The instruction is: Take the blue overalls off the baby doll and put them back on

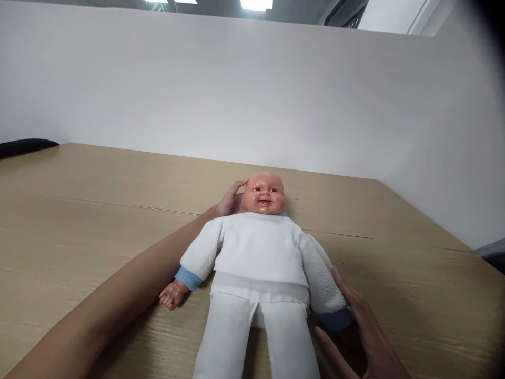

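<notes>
A baby doll point(260, 252) lies on its back on the wooden table point(98, 184), its head toward the wall. It wears a white fleecy top with blue cuffs and white trousers. At the left side of the doll's bald head is my left hand point(229, 202), curved against it, with some fingers hidden behind the head. My right hand point(365, 326) is around the doll's cuff on the right, fingers along the outer sleeve and thumb on the inner side. The doll's hand there is hidden in shadow between my fingers and thumb.
A white wall point(236, 89) stands beyond the table's far edge. Dark curved objects, too cut off to name, show past the table at the left point(27, 147) and right edges. Ceiling lights point(256, 4) appear above the wall.
</notes>
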`<state>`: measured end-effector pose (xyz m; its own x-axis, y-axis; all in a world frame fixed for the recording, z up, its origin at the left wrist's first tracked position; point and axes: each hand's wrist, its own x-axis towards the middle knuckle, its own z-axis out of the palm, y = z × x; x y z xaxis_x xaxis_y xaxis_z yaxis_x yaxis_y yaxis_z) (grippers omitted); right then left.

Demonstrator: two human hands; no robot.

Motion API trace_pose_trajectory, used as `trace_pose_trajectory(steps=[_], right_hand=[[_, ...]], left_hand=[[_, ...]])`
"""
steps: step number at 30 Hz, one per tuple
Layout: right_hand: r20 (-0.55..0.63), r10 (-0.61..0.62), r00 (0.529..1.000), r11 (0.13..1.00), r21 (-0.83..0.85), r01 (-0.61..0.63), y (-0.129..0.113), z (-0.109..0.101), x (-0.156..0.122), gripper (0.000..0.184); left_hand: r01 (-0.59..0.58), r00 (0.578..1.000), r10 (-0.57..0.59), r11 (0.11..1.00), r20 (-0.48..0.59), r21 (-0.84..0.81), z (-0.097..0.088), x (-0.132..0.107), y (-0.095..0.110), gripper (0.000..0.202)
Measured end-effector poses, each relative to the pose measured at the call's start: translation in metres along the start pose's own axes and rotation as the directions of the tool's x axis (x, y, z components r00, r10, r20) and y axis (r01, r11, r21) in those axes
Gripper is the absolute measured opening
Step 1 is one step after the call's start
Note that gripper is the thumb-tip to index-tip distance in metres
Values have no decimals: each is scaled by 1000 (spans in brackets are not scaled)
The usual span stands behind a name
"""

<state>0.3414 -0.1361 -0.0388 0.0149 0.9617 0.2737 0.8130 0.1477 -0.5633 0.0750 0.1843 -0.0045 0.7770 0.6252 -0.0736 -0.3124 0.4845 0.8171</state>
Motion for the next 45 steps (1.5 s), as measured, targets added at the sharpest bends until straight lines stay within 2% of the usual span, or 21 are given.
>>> trace_pose_trajectory(steps=[5,10,17,25,36,45], right_hand=[[16,27,1000,1000,12,-27,-5,-6,-1,80],[27,42,999,998,41,-43,-2,-4,-1,81],[30,7,1000,998,58,-9,2,-2,-2,86],[32,-11,999,999,47,10,4,-1,-1,86],[34,-19,999,999,34,18,4,-2,1,87],[52,-41,998,999,9,41,0,-4,1,85]], left_hand=[[3,998,-2,1000,-65,11,10,-3,1,65],[1,990,4,999,-143,36,9,1,-2,64],[-98,995,99,993,-17,70,20,-2,-7,63],[-115,989,120,991,-91,64,21,0,-8,57],[-102,992,106,992,-62,71,14,3,-10,55],[-101,990,110,990,-91,100,16,3,-8,55]])
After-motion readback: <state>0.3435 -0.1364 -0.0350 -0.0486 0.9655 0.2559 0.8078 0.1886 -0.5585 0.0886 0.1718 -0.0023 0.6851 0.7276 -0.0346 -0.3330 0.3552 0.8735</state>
